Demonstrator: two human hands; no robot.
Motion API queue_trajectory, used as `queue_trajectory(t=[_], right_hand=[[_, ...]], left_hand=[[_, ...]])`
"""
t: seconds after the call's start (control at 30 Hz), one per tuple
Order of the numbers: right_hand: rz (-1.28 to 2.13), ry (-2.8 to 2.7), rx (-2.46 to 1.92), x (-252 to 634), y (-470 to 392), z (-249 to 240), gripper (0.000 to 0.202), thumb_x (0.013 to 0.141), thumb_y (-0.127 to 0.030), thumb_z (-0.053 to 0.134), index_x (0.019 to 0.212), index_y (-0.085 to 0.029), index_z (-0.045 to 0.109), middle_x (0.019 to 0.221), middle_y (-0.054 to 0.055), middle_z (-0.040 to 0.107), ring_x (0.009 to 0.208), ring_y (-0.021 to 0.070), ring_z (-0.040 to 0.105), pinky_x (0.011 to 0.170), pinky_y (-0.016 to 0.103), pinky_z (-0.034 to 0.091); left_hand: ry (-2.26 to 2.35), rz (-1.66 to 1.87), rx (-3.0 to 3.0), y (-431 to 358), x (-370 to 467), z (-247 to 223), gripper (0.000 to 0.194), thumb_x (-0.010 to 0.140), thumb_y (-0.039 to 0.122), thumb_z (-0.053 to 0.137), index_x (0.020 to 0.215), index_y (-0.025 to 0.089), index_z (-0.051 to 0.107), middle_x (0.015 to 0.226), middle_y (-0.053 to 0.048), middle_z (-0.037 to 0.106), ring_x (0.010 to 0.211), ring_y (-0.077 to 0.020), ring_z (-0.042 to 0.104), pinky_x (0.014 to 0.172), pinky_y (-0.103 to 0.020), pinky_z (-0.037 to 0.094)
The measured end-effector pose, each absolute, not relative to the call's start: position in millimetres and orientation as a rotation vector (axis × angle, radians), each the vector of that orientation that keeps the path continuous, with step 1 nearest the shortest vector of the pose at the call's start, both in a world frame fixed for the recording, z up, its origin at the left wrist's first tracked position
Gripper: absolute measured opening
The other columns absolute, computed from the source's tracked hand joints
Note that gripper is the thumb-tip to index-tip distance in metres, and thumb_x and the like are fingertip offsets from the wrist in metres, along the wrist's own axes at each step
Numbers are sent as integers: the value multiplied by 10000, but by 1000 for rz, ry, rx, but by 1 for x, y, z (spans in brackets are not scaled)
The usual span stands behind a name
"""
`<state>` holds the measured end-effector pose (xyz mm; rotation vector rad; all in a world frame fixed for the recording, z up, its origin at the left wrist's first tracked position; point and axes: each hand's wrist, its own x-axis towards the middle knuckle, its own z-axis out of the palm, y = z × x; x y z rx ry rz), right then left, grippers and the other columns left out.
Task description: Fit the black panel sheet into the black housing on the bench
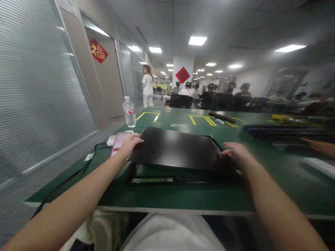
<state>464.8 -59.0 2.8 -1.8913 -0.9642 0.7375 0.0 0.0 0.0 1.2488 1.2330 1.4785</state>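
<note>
Left hand pinching one side of a glossy black panel, right hand at the other.

Left grip's narrow; can't tell if the right one is closed, its fingers are just at the edge. Looks like a two-handed hold, so I'd say the panel needs both sides kept steady. It's above a black frame with a green strip on the green counter, phone beside the left hand.

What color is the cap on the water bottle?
The bottle cap is white, seen in the head view.
</note>
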Motion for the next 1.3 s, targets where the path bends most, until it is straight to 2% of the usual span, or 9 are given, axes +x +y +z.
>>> queue_trajectory(t=[0.23,0.4,0.77,1.1,1.3], right_hand=[[731,-973,-1882,469,-58,1,429,831,-312,630,1206,-105,652,730,156,749,407,112,481,373,206,324],[716,-980,-1870,472,-56,-1,432,837,-327,620,1207,-105,651,723,152,747,404,110,480,371,204,326],[711,-953,-1881,471,-58,4,370,845,-247,586,1174,-94,659,695,141,740,406,100,462,381,191,321],[652,-1000,-1873,472,-56,-3,383,820,-324,644,1128,-98,683,677,139,731,408,114,476,392,214,341],[626,-1014,-1915,472,-57,-1,373,836,-306,617,1140,-101,686,733,148,748,437,124,508,402,217,358]], left_hand=[[1279,1332,1167,6,-5,4,421,388,245,808,781,190,667,629,14,706,609,-243,689,555,-323,535],[1251,1353,1149,7,-3,4,425,390,230,810,787,186,666,617,18,704,616,-240,696,568,-319,541],[1192,1284,1145,11,-3,-1,501,381,233,834,843,162,654,638,0,716,630,-242,707,601,-326,554],[1199,1354,1165,-5,6,3,332,461,210,791,771,174,678,632,4,715,682,-229,717,640,-312,578],[1208,1313,1193,-6,6,3,333,501,221,794,813,174,688,669,-1,728,688,-220,715,646,-305,578]])
